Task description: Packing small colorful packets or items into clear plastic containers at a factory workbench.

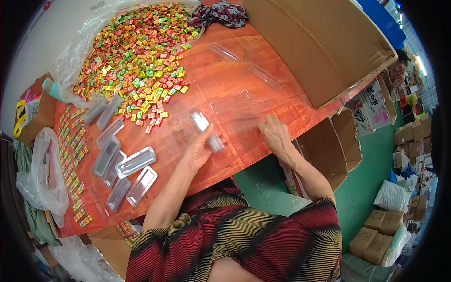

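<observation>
My left hand (pixel 201 145) is closed round a narrow clear plastic box (pixel 199 121), which is tilted and partly hidden by the fingers. To its right, my right hand (pixel 275 133) hovers low over the red-orange table with its fingers curled together; whatever they pinch, if anything, is too see-through to make out. Just beyond the right hand lie long clear plastic lids (pixel 230 102), hard to tell from the tabletop. Several clear plastic trays (pixel 136 161) lie in a loose pile left of my left forearm, some overlapping.
A big heap of small wrapped red, yellow and green pieces (pixel 136 61) covers the far left on plastic sheeting. Rows of such pieces (pixel 73 164) run down the table's left edge. A large cardboard box (pixel 319 47) stands far right; an open carton (pixel 324 148) sits below the right edge.
</observation>
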A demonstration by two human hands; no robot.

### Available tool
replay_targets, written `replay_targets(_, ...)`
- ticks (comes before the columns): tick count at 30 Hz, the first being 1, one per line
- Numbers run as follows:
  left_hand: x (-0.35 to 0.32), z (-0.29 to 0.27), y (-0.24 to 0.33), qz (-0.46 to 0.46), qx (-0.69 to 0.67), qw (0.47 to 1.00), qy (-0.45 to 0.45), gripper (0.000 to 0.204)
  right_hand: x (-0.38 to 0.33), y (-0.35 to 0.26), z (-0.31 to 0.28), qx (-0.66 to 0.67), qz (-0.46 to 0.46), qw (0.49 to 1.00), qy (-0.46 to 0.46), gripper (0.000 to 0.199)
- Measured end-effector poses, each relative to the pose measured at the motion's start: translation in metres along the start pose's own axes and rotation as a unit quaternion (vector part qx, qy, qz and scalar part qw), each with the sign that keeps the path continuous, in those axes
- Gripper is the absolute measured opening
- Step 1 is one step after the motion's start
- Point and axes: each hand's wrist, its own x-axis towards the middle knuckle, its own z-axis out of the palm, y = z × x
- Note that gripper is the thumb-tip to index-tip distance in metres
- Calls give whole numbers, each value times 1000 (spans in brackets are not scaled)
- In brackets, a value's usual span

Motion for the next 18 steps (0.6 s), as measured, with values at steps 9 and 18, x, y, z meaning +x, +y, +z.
replay_targets(9, 7, -1, -6, 58, -4, 996, -66, 35, 40, -61, 11, 676, 129, 711, -148, 19)
replay_targets(18, 17, -4, 7, 42, -40, 998, -33, 30, 70, -36, 12, 526, 82, 831, -161, 12)
